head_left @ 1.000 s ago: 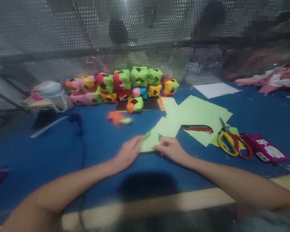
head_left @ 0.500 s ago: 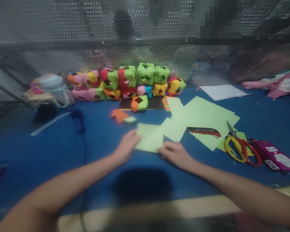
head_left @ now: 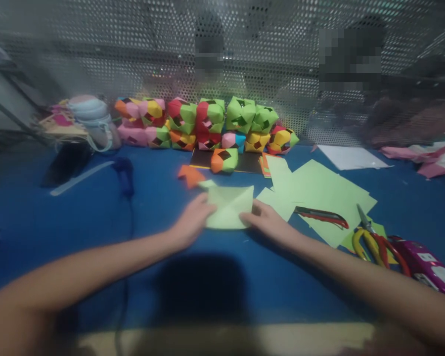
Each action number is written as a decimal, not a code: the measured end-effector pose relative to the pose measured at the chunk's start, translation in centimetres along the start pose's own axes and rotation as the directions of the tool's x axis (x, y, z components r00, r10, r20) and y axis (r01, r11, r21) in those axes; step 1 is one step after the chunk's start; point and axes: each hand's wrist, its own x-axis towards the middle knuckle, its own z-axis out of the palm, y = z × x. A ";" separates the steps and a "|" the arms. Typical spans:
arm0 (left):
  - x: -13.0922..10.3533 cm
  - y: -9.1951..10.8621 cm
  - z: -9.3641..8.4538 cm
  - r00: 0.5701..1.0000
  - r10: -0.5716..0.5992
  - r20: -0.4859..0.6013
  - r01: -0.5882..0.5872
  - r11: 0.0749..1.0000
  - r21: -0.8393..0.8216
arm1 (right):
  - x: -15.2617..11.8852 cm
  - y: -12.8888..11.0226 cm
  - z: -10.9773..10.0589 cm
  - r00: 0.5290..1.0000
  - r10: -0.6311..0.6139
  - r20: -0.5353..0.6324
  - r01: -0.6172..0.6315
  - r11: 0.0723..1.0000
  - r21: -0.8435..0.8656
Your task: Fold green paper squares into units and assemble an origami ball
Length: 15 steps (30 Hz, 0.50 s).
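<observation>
Green creased paper at the middle of the table is pinched between left hand and right hand, whose fingers now sit higher than its lower corner, leaving both sides evenly held.

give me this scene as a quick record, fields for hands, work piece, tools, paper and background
left hand: on left edge of the creased paper
right hand: at its right edge, thumb on top
work piece: creased pale green paper, between left hand and right hand
tools: utility knife; scissors, blades spread unclear
loose paper: pale green sheets, under the knife
background: stacked multicoloured paper shapes, perforated screen
</observation>
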 end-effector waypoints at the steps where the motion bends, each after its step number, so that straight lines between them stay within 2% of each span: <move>1: 0.0 0.0 -0.2 1.000 0.000 0.003 0.000 1.000 0.002 | 0.5 -0.1 0.3 1.000 -0.004 -0.003 0.004 0.998 0.059; 5: 0.0 0.0 -0.9 1.000 -0.008 0.011 0.009 1.000 -0.008 | 1.9 -0.1 1.8 0.999 -0.032 0.014 0.029 0.984 0.177; 10: 0.5 -0.3 -1.6 0.999 -0.040 0.030 0.042 0.998 -0.053 | 1.9 0.0 2.5 0.996 -0.059 0.066 0.051 0.990 0.128; 15: 1.0 -0.9 -2.0 0.998 -0.031 0.053 0.034 0.997 -0.072 | 2.1 -0.1 2.0 0.997 -0.067 0.030 0.063 0.991 0.121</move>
